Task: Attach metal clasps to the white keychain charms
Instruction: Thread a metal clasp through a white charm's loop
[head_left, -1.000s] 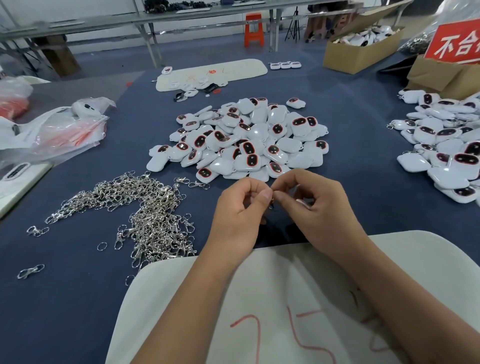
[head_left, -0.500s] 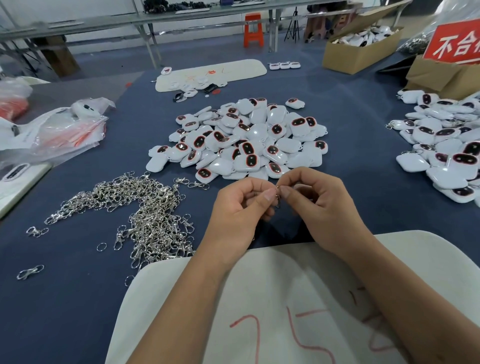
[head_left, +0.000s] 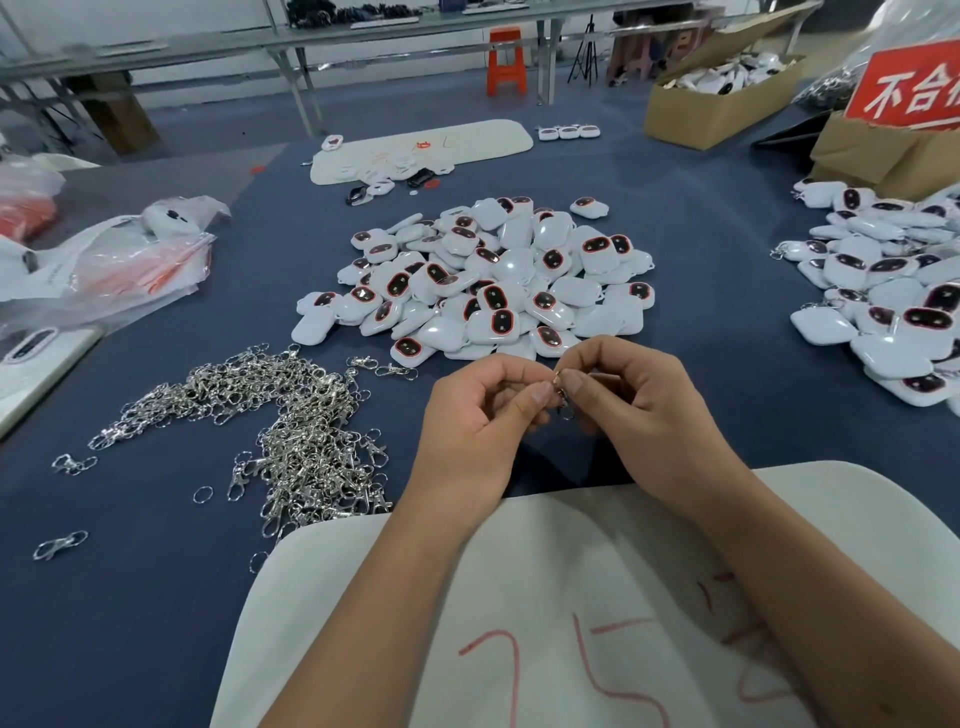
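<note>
Your left hand (head_left: 483, 421) and right hand (head_left: 644, 415) meet fingertip to fingertip just in front of the pile of white charms (head_left: 483, 286), which serves here as the landmark. Both hands pinch one small metal clasp (head_left: 562, 396) between thumb and forefinger; its ring shows at the pinch point and its lower end hangs just below the fingers. No charm is visible in either hand; whether the right palm hides one cannot be told.

The step in hand appears to be preparing the clasp: orienting it or opening its ring before it is joined to a charm.

The heap of loose clasps (head_left: 291, 431) lies to the left of the pile on the blue counter (head_left: 727, 291). A second group of charms (head_left: 893, 301), some with metal fittings showing, lies well to the right of the pile.

The next move likely calls for a charm from the near edge of the pile. Keep one hand's pinch firm on the clasp, and present the charm's loop to the ring opening.
</note>
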